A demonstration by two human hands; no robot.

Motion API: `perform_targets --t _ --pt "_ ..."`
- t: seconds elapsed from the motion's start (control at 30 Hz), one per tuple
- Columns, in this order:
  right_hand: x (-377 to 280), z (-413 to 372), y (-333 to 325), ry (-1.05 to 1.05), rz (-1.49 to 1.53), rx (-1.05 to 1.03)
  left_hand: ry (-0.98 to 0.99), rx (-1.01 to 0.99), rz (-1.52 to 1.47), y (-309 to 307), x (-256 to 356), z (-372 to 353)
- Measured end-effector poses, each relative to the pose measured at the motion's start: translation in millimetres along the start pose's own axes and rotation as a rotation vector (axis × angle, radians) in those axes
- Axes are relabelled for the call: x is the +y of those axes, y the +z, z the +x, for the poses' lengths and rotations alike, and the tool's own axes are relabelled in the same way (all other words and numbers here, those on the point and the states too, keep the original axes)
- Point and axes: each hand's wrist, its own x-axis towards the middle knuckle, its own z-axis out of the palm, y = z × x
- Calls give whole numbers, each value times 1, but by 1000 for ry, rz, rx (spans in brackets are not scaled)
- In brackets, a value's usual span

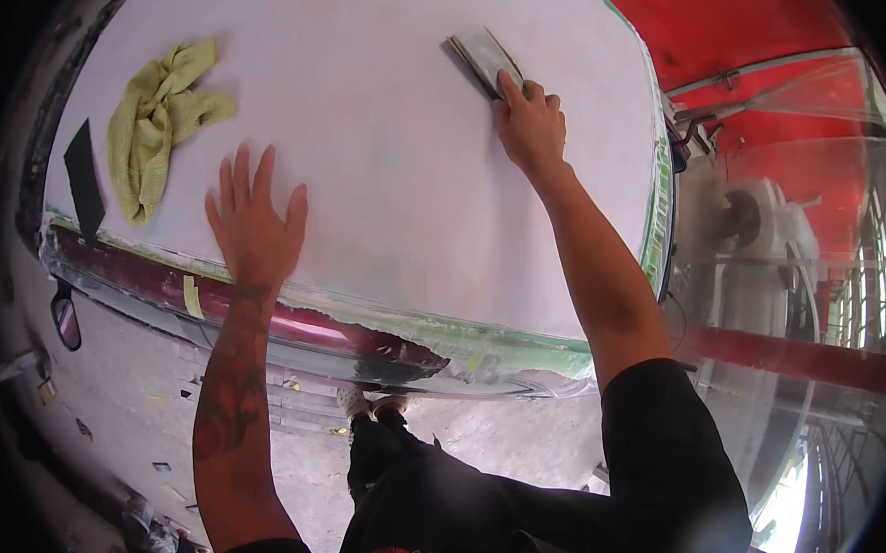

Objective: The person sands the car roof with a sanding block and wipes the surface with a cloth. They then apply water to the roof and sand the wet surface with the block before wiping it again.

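Note:
My left hand [256, 226] lies flat with fingers spread on a large pale panel [377, 160], holding nothing. Toward the panel's upper right, my right hand [531, 122] grips a flat grey block [486, 56], its index finger stretched along the top. The block's underside looks darker and rests on or just over the panel. A crumpled yellow-green cloth [150, 127] lies to the upper left of my left hand. Left of the cloth is a dark, narrow sheet [83, 183] near the panel's edge.
Green masking tape [658, 205] runs along the panel's right and near edges. Below the near edge is a glossy maroon strip [336, 334]. Red surfaces and translucent plastic sheeting [751, 230] stand at the right. Small scraps lie on the floor [129, 393].

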Motion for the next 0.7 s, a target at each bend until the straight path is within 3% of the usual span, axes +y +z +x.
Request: perform_targets --t 0.07,0.23,0.3,0.37,0.5,0.57,0.63,0.7 --pt "-7 11 2 82 11 -10 13 10 -15 -1 1 -1" --pt "-63 -172 -57 -4 145 -176 -6 -6 21 -2 3 1" --pt "-71 -211 -74 -59 192 -224 -11 -3 18 -1 2 1" --pt "-53 -178 -64 -169 142 -178 -3 -4 17 -3 3 0" --pt "-16 -26 -6 -52 28 15 -10 -5 23 -1 2 0" --pt "-7 27 8 55 12 -53 2 13 18 -1 2 -1" --pt "-17 13 3 107 35 -70 -29 -36 16 -3 3 1" --pt "-33 -56 -13 21 86 -10 -31 -40 18 -4 5 1"
